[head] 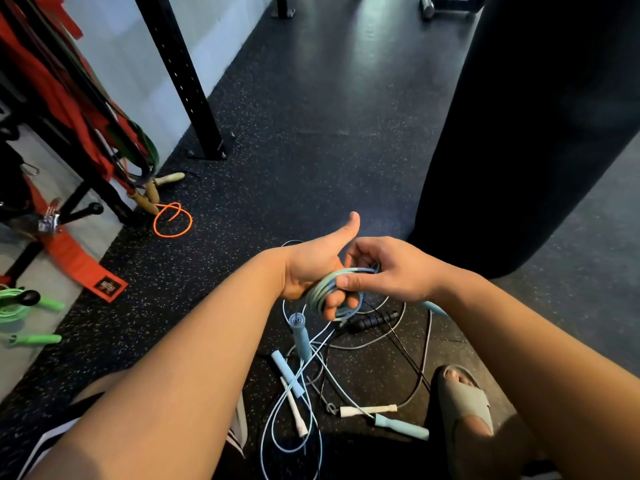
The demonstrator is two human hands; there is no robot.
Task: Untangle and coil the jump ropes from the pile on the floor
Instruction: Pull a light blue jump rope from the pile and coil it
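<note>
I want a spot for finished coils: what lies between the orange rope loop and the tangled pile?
Bare speckled floor, in the head view, between orange rope loop and pile; the left forearm hides some.

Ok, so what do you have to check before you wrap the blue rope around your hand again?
1. The light blue coil sits round the left hand's fingers: ok.
2. The right hand pinches the coil's strands: ok.
3. The rope trailing from the coil is free of the pile on the floor: not ok, it crosses other cords there.
4. The blue handle below the coil belongs to this rope: cannot tell.
5. The sandal is off the ropes: cannot tell, the pile's cords run close by it.
</note>
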